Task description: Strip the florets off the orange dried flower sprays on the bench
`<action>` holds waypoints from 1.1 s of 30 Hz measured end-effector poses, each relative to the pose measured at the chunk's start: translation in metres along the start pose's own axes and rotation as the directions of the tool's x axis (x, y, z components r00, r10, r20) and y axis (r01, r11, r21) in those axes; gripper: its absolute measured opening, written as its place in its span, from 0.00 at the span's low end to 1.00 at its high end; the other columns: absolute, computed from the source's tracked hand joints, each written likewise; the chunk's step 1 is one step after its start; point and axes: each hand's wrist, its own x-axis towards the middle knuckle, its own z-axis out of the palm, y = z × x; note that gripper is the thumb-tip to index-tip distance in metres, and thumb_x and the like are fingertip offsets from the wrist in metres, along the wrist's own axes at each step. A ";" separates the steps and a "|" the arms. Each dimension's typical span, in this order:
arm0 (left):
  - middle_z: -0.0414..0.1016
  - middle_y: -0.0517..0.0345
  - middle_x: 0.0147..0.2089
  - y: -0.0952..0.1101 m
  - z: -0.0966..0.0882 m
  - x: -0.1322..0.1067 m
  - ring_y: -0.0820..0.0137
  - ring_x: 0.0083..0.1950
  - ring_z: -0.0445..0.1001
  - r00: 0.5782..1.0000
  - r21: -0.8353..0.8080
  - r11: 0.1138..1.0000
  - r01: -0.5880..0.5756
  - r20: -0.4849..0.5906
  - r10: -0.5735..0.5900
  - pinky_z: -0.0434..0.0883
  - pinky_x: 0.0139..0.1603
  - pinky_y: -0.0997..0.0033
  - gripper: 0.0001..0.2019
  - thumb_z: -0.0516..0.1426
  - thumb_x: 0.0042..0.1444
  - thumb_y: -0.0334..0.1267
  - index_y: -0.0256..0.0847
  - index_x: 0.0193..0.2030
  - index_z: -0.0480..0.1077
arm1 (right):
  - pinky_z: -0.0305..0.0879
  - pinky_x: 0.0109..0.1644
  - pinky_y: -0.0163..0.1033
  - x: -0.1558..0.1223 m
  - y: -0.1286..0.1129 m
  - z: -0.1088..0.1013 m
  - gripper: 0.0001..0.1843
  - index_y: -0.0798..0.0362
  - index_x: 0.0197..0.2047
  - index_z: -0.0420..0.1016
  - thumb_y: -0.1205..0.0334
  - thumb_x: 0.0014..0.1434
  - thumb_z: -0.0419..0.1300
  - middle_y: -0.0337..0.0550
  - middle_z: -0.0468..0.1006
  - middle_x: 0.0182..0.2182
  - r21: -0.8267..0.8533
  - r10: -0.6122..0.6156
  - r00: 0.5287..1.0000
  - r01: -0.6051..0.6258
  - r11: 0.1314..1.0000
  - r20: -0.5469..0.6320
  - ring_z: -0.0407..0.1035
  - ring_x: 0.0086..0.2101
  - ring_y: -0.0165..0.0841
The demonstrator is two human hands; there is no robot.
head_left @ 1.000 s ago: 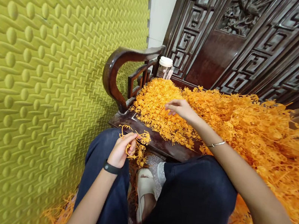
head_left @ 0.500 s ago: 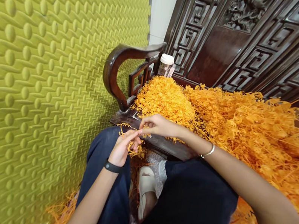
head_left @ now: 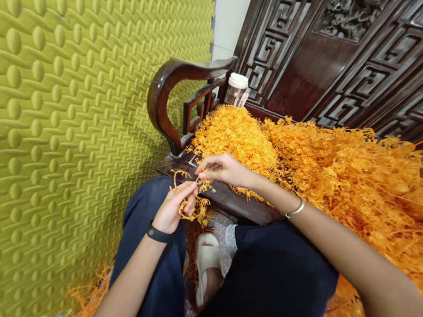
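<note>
In my left hand (head_left: 174, 207) is a small bunch of thin, branching orange plastic stems (head_left: 198, 210), hanging from my closed fingers above my left knee. My right hand (head_left: 226, 169) meets it from the right, with thumb and forefinger pinched at the upper end of the same stems, close to the left fingertips. What exactly lies between the right fingertips is too small to make out fully. Just beyond my hands, a heap of short yellow-orange plastic pieces (head_left: 239, 136) rests on the dark wooden bench seat (head_left: 229, 200).
A large pile of long orange stems (head_left: 362, 178) covers the bench to the right. A lidded cup (head_left: 236, 89) stands at the back corner, by the curved armrest (head_left: 167, 86). A yellow-green textured foam mat (head_left: 62, 101) rises at left. More orange strands (head_left: 91, 295) lie low at left.
My right hand has lifted slightly away from the left fingertips. The left hand keeps its hold, and the orange stems now spread more visibly around its fingers.
</note>
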 end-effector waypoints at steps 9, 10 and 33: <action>0.54 0.68 0.11 0.020 -0.021 -0.024 0.81 0.14 0.51 0.989 0.142 0.987 -0.074 -0.118 0.091 0.53 0.17 0.80 0.14 0.59 0.50 0.43 0.38 0.23 0.62 | 0.66 0.39 0.35 0.004 -0.010 0.014 0.05 0.58 0.36 0.72 0.67 0.53 0.59 0.41 0.75 0.31 0.069 -0.060 0.998 0.061 0.996 -0.018 0.69 0.30 0.25; 0.54 0.68 0.11 0.022 -0.025 -0.026 0.81 0.14 0.52 0.977 0.132 0.985 -0.111 -0.166 0.133 0.54 0.17 0.80 0.13 0.60 0.50 0.43 0.38 0.23 0.63 | 0.66 0.39 0.35 0.005 -0.009 0.016 0.07 0.58 0.38 0.72 0.67 0.53 0.59 0.42 0.75 0.31 0.073 -0.064 0.997 0.067 0.995 -0.040 0.69 0.30 0.25; 0.44 0.67 0.12 0.049 -0.064 -0.030 0.79 0.15 0.47 0.889 -0.368 0.858 -0.359 -0.415 0.194 0.51 0.16 0.80 0.20 0.45 0.63 0.42 0.37 0.22 0.66 | 0.63 0.28 0.27 0.020 0.046 0.042 0.15 0.59 0.32 0.76 0.78 0.37 0.60 0.37 0.77 0.24 -0.260 0.403 0.775 -0.312 0.914 0.487 0.71 0.22 0.25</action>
